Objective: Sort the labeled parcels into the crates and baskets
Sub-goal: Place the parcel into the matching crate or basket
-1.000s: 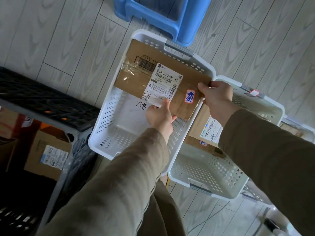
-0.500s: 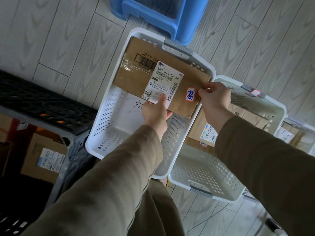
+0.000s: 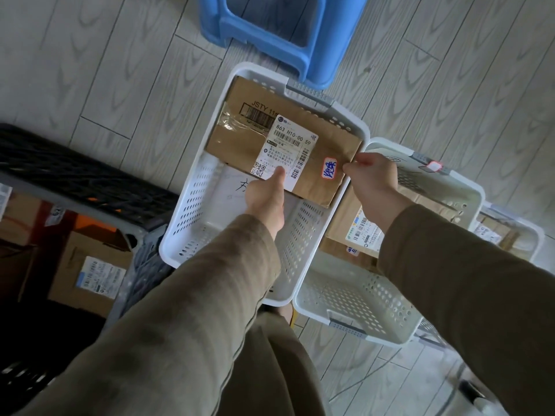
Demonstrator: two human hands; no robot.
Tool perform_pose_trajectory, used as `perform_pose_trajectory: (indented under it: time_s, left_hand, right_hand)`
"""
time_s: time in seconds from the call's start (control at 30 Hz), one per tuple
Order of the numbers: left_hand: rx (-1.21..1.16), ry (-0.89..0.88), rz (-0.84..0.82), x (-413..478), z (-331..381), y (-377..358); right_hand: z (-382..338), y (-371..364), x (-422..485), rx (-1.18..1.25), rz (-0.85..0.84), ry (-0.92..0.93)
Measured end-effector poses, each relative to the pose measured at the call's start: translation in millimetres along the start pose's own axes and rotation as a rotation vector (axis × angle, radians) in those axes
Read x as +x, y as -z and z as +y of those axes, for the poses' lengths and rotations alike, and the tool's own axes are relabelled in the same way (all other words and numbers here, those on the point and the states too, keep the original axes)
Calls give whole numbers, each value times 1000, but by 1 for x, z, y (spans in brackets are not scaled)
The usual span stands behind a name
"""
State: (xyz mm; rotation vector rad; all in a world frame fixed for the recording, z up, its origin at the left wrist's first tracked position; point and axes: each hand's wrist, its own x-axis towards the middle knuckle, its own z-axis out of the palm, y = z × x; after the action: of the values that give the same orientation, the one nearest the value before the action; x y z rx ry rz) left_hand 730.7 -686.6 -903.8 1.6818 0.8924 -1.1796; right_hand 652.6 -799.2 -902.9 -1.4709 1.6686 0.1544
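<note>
Head view: flat cardboard parcel (image 3: 240, 142) is held in the far end of the left white basket (image 3: 180, 205). The left grip (image 3: 265, 196) pinches its near edge and the right grip (image 3: 374, 181) its right corner. It looks light and stiff, and best held by bare cardboard edges.

The floor (image 3: 105, 70) is made of long, pale grey boards with a wood pattern. A blue stool (image 3: 318, 55) stands on it at the far end. Just in front of the stool is a white basket (image 3: 180, 223) with holes in its sides. A second white basket (image 3: 375, 331) sits to its right, and the two touch. A third basket (image 3: 537, 235) peeks out further right, by the edge. On the left stands a dark crate (image 3: 75, 175) with grey walls, right beside the first basket.
</note>
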Motion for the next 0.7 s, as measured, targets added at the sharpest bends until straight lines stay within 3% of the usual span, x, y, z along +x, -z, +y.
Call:
perform_pose_trajectory:
  time_s: [0.33, 0.57, 0.7]
  left_hand:
    - [22, -37, -9, -56, 21, 55]
    - [-63, -69, -50, -119, 37, 114]
    - [-111, -110, -52, -151, 45, 148]
  right_hand:
    - [-55, 27, -76, -92, -200, -16]
    - [-117, 36, -147, -169, -263, 101]
    - [-142, 39, -185, -89, -270, 116]
